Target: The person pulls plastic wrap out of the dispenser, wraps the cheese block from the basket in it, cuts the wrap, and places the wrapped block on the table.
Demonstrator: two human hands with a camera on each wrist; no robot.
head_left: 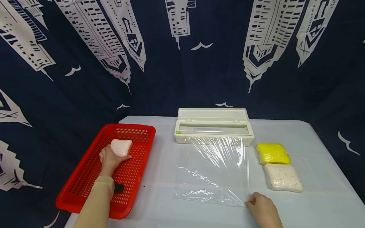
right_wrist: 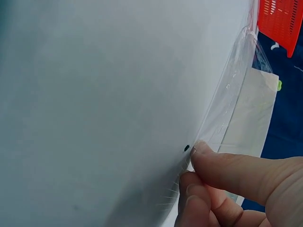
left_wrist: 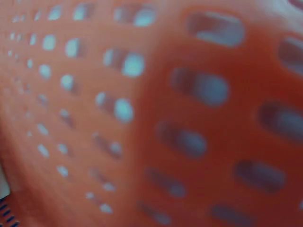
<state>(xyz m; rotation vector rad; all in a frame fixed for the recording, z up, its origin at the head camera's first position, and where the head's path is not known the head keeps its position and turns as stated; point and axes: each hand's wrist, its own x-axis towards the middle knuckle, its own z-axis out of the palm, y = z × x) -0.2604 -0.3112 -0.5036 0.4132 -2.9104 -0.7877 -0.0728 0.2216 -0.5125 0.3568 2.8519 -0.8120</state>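
My left hand [head_left: 109, 161] is inside the red basket [head_left: 66, 202], thumb and fingers spread around the near end of a pale speckled block [head_left: 121, 146]. The left wrist view holds only blurred basket wall [left_wrist: 151, 123], without the hand. With thumb and fingertips, my right hand [head_left: 263, 209] pinches the near right corner of a sheet of plastic wrap [head_left: 212, 177]. That sheet runs out over the table from a cream wrap dispenser [head_left: 214, 139] whose lid stands up. In the right wrist view, the right hand [right_wrist: 232, 182] holds the film edge.
Right of the film lie a yellow block [head_left: 272, 153] and a pale speckled block [head_left: 283, 177], both shiny as if wrapped, touching each other. Something small and dark [head_left: 118, 187] is in the basket beside the left sleeve. Behind the white table [head_left: 159, 190] hangs a dark blue printed cloth [head_left: 182, 76].
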